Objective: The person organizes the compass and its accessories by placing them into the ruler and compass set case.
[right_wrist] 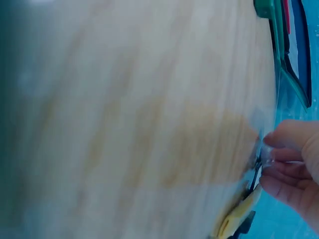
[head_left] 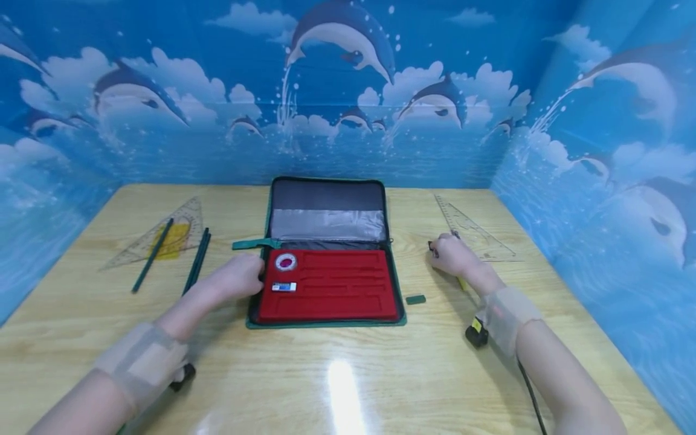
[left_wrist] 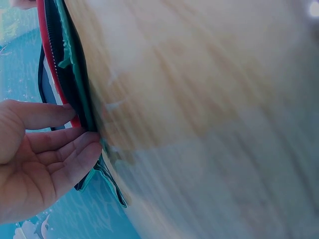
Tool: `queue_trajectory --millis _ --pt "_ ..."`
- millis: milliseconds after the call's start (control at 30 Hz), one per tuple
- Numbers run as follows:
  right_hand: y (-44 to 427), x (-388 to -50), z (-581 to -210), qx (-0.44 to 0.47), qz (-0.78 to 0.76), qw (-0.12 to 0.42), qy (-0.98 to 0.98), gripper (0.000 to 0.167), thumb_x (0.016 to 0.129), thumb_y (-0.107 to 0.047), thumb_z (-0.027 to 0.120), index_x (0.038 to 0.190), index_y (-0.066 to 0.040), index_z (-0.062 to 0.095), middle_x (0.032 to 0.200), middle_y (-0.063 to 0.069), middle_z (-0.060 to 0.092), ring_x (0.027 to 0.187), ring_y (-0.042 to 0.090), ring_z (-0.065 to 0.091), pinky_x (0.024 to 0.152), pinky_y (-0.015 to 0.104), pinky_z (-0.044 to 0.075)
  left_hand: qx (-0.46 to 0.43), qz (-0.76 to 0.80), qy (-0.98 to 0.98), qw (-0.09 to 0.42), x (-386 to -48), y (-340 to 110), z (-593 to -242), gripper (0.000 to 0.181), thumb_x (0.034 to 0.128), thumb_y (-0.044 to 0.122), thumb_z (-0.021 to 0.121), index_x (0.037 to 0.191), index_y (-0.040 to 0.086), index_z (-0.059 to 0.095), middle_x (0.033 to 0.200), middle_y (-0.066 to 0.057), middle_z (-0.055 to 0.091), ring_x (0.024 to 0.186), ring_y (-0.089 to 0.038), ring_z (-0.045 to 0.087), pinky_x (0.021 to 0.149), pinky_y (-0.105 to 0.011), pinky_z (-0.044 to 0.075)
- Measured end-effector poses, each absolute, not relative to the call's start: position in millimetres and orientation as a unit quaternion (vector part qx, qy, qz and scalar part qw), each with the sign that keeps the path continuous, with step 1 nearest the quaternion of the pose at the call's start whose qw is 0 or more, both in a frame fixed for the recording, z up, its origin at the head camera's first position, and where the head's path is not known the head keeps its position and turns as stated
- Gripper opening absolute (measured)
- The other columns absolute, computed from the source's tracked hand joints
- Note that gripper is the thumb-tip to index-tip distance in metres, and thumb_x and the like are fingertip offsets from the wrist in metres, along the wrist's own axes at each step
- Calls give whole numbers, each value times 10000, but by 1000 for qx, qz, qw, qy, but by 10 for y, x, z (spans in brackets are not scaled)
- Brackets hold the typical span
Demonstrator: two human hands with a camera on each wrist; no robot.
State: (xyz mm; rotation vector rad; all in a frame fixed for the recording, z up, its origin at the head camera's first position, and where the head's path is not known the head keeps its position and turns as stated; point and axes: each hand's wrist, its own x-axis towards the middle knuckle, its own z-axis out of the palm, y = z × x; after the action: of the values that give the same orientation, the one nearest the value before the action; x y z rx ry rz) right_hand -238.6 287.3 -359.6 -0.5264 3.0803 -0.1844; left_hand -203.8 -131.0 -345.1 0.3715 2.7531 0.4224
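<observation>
A green zip case [head_left: 326, 219] lies unfolded, its red moulded tray [head_left: 342, 307] facing up. In the tray sit a round white piece with a magenta centre [head_left: 286, 261] and a blue-and-white eraser [head_left: 284, 287]. My left hand [head_left: 241, 277] grips the case's left edge; in the left wrist view the thumb and fingertips [left_wrist: 89, 152] meet at the zip border [left_wrist: 75, 74]. To the right of the case, my right hand [head_left: 454, 255] pinches a slim dark item [right_wrist: 256, 172], largely hidden by the fingers. A yellow object [right_wrist: 239, 216] lies close by that hand.
At right lies a clear set square [head_left: 478, 232]. On the left are another set square [head_left: 190, 211], a yellow piece [head_left: 173, 241] and several dark green pencils [head_left: 152, 257]. A green tab [head_left: 415, 299] lies beside the case, and a green strap [head_left: 255, 243] sticks out left.
</observation>
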Motion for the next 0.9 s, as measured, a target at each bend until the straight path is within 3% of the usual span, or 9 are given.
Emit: queue_trajectory --millis 267,600,900 --pt "2615 -2495 -3357 -191 -126 -54 972 290 815 -62 607 1040 121 620 902 209 635 810 300 612 726 418 502 119 157 964 178 -2059 -1284 -3463 92 838 -10 591 909 -28 645 723 -59 585 623 -167 526 556 -262 420" --pt "1738 -2641 -3164 -306 -181 -49 933 237 838 -96 644 1028 46 663 944 140 631 839 230 618 728 331 508 104 161 963 189 -2052 -1277 -3454 113 838 -20 595 943 -35 637 768 -70 593 656 -173 538 588 -269 450" --pt "1225 -2724 -3126 -325 -177 -17 929 267 862 -118 619 1093 12 656 1037 113 628 912 202 602 774 302 495 99 161 963 193 -2044 -1278 -3438 106 840 -18 594 933 -30 643 758 -66 593 650 -172 537 583 -272 448"
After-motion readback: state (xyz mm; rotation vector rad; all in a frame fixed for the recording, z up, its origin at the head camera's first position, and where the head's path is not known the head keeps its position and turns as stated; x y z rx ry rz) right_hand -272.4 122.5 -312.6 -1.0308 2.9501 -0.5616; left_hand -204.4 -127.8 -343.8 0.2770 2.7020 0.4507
